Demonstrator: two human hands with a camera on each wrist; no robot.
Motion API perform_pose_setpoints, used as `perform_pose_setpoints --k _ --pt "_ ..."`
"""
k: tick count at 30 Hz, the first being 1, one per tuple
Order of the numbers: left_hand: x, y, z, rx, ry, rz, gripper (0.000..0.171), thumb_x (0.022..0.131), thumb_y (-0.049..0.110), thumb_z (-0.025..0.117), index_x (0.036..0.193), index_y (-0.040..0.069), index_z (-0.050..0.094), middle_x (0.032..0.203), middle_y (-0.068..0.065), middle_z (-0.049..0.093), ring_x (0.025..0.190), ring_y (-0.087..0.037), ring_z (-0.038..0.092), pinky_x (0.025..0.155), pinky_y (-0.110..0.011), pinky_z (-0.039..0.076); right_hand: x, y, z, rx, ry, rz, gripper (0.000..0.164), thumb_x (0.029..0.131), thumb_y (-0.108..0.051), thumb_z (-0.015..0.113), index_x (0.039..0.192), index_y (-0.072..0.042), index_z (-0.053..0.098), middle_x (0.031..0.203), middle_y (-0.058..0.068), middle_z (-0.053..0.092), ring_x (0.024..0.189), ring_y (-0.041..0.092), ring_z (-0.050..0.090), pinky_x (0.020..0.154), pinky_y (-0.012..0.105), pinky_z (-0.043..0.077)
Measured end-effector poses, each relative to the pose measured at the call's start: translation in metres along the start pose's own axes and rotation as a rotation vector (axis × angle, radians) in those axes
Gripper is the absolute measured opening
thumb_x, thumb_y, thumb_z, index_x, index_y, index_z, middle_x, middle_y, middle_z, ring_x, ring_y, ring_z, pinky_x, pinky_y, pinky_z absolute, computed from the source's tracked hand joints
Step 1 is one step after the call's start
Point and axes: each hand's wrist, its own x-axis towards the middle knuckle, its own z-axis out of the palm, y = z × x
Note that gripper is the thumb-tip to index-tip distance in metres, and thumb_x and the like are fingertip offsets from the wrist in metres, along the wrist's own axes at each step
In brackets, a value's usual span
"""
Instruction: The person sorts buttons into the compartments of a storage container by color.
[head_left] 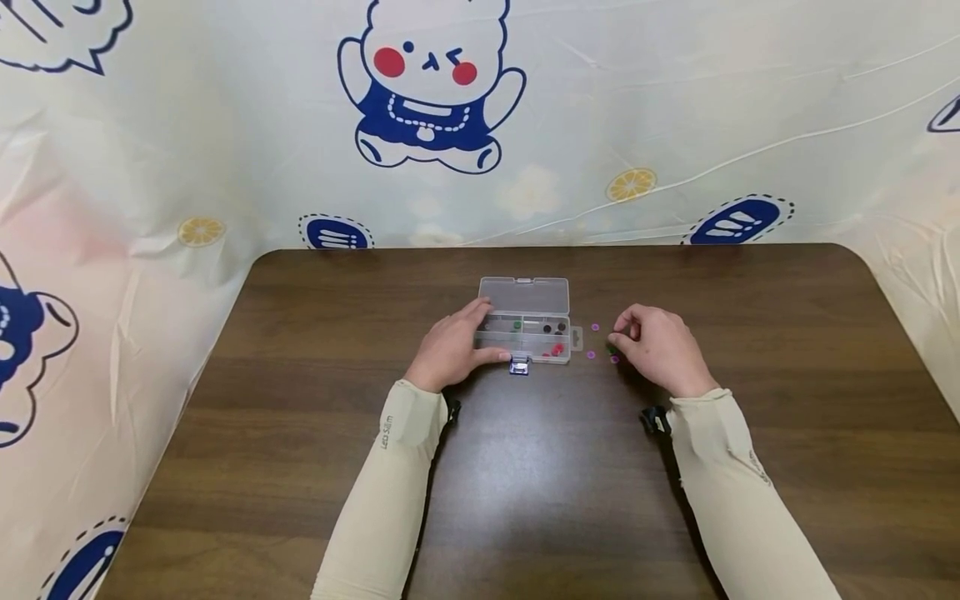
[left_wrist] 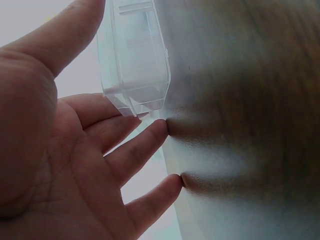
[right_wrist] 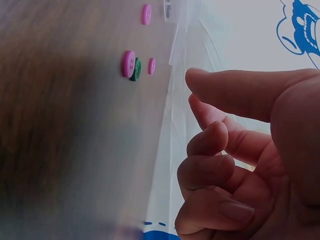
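A clear plastic compartment box (head_left: 498, 342) stands with its lid (head_left: 525, 296) raised at the back. My left hand (head_left: 450, 346) holds its left end between thumb and fingers; the ring and little fingertips touch the table in the left wrist view. Inside lie red buttons (head_left: 557, 349), dark buttons (head_left: 561, 328) and a green button (head_left: 517, 325). To the right of the box, my right hand (head_left: 663, 346) hovers over loose buttons, its fingers bent and nothing visible between thumb and index finger. Below it, a pink-purple button (right_wrist: 129, 64) partly overlaps a green button (right_wrist: 136, 71) in the right wrist view.
Two other purple buttons, a far one (head_left: 595, 327) and a nearer one (head_left: 591, 355), lie between box and right hand. A blue-patterned latch (head_left: 519, 366) juts from the box front. The brown wooden table (head_left: 525, 500) meets a printed curtain (head_left: 570, 125) behind.
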Motion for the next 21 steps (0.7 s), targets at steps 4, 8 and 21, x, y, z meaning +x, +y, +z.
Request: perform_pose_setpoints --k 4,8,21 --pt "-0.0006 -0.0008 0.0 0.006 0.009 0.008 0.088 0.089 0.051 0.073 0.154 0.004 0.038 0.162 -0.01 0.032 0.145 -0.031 0.037 0.119 -0.05 0.029 0.0005 0.0007 0.0009 -0.012 -0.016 0.006 0.012 0.093 -0.017 0.071 0.095 -0.006 0.069 0.079 0.008 0.057 0.071 0.025 0.052 0.062 0.036 0.039" --pt "-0.0005 -0.0018 0.001 0.008 0.014 0.014 0.088 0.089 0.05 0.073 0.154 0.003 0.038 0.162 -0.011 0.032 0.144 -0.031 0.038 0.118 -0.05 0.029 0.0006 0.0006 0.002 -0.03 -0.044 0.005 0.012 0.093 -0.018 0.071 0.095 -0.006 0.069 0.079 0.007 0.058 0.07 0.025 0.052 0.06 0.035 0.04" --pt "-0.0015 -0.0005 0.0027 -0.003 0.015 0.012 0.089 0.088 0.05 0.075 0.155 0.004 0.038 0.162 -0.01 0.032 0.145 -0.031 0.037 0.119 -0.049 0.029 -0.0004 0.0066 0.0081 -0.057 -0.091 0.022 0.014 0.093 -0.02 0.072 0.094 -0.006 0.069 0.075 0.006 0.057 0.067 0.022 0.052 0.056 0.034 0.039"
